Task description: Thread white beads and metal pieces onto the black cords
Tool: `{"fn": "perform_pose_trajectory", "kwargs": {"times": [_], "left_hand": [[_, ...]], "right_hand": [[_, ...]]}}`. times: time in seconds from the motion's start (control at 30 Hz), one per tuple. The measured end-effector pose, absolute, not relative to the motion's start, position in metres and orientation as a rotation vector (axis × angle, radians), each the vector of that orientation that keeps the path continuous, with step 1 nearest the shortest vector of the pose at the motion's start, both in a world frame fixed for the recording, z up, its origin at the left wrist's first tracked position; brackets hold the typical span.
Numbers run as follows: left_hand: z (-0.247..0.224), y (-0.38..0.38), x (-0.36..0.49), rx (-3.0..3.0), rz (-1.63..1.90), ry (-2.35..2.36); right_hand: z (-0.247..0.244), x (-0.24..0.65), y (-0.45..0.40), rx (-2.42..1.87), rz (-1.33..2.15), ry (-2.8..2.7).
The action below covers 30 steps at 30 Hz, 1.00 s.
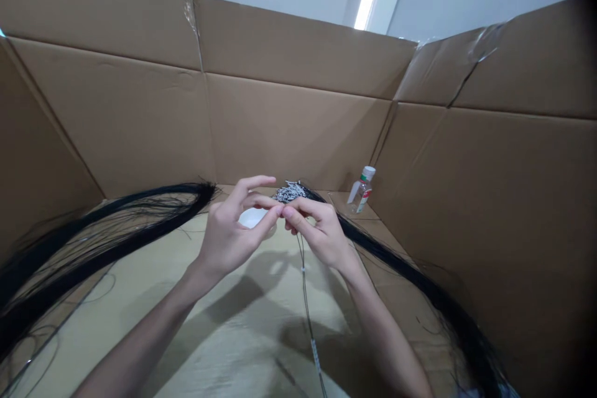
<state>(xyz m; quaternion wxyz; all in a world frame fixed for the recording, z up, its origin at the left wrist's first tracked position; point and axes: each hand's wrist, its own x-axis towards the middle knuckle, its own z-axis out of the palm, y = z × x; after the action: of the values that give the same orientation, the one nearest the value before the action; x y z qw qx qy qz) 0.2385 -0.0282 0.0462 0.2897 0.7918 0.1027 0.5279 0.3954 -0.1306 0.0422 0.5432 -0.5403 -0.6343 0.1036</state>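
Near the middle of the head view, my left hand (236, 224) pinches thumb against a finger, its index finger raised; what it holds is too small to make out. Touching it at the fingertips, my right hand (319, 227) is pinched too, around the upper end of a thin dark cord (305, 298). The cord hangs down towards me, with a small pale bead (303, 269) and a row of beads (315, 354) lower on it. Just behind the fingers sits a pile of silvery beaded pieces (290, 190). A white bowl (252, 217) is partly hidden behind my left hand.
Long bundles of black strands lie at the left (140, 233) and the right (401, 261). A clear bottle with a white cap (360, 193) stands at the back right. Tall cardboard walls (298, 130) enclose the pale work surface (209, 336).
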Motion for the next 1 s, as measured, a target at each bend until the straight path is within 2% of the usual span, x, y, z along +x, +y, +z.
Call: {"fn": "perform_pose_trajectory", "kwargs": {"times": [0.3,0.57,0.8,1.0], "left_hand": [[0.035,0.001,0.256,2.040,1.540,0.392],[0.021,0.036,0.280,1.749,1.533,0.363],[0.020,0.058,0.281,1.664,1.585,0.395],[0.025,0.089,0.282,1.568,1.639,0.458]], "right_hand": [[0.020,0.410,-0.105,-1.217,0.525,-1.385],[-0.033,0.415,-0.102,-1.230,0.897,-1.149],[-0.084,0.392,-0.146,-1.169,1.252,-0.819],[-0.107,0.349,-0.203,-1.080,1.640,-0.677]]}}
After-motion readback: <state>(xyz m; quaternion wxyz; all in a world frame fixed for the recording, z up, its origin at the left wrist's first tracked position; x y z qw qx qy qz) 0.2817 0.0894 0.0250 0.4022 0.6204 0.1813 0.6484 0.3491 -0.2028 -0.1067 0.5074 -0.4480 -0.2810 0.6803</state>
